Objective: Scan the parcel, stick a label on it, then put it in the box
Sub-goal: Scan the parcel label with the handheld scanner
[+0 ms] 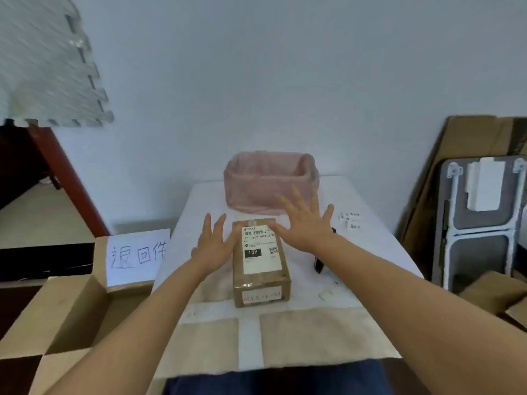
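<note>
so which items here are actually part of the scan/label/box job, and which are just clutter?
Job:
- parcel, between left hand and right hand, both open
- dark handheld device, probably the scanner
- small labels
- open cardboard box with handwritten sign

Lying about:
- pink basket
- folded table
- flat cardboard against the wall

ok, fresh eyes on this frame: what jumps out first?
The brown parcel in the middle of the white table, white shipping label up. The left hand and right hand are spread open on either side of it, fingers splayed, gripping nothing. Behind it sits a pink basket, and at the left an open cardboard box with a handwritten sign.
</note>
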Demonstrator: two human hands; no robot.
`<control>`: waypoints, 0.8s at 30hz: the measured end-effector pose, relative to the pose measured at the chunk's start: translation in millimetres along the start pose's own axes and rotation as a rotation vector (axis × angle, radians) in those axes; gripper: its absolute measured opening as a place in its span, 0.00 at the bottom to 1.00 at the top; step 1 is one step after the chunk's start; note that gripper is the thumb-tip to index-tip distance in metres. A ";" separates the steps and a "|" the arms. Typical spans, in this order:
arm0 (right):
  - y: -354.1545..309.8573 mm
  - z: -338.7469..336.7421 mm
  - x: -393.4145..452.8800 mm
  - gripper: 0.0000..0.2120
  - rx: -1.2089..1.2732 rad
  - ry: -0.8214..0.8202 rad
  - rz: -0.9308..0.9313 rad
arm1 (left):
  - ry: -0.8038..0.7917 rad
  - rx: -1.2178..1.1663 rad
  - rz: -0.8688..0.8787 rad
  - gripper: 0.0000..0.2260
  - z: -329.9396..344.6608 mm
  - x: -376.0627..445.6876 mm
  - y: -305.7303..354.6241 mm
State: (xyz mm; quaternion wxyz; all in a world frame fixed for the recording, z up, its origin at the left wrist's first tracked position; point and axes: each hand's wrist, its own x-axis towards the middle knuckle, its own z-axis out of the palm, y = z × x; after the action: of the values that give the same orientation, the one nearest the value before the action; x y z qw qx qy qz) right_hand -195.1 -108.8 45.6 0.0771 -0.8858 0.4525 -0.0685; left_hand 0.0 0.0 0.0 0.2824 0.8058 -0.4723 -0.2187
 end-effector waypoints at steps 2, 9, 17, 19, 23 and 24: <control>1.0 8.1 -16.4 0.36 0.002 -0.018 0.044 | -0.015 -0.084 -0.050 0.40 4.2 -13.4 -2.1; 36.1 32.9 -70.1 0.45 -0.005 -0.006 0.285 | 0.001 -0.142 0.003 0.33 28.5 -43.4 -8.8; 67.1 44.7 -100.1 0.28 0.046 -0.062 0.469 | 0.090 -0.472 -0.059 0.30 36.5 -54.6 7.8; 65.8 46.5 -99.3 0.25 0.044 -0.033 0.456 | 0.095 -0.475 -0.077 0.30 37.9 -55.1 4.1; 59.0 48.8 -98.0 0.20 0.144 0.004 0.443 | 0.097 -0.494 -0.084 0.30 38.0 -56.0 1.3; 56.4 47.9 -97.6 0.19 0.184 0.018 0.440 | 0.093 -0.497 -0.087 0.30 37.5 -55.9 1.3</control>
State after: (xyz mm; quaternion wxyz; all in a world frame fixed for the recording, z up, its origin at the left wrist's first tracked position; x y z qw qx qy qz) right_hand -287.3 -58.5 -17.5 0.1663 -0.7544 0.6273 -0.0989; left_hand -49.6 39.6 -22.3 0.4834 0.7404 -0.3557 -0.3028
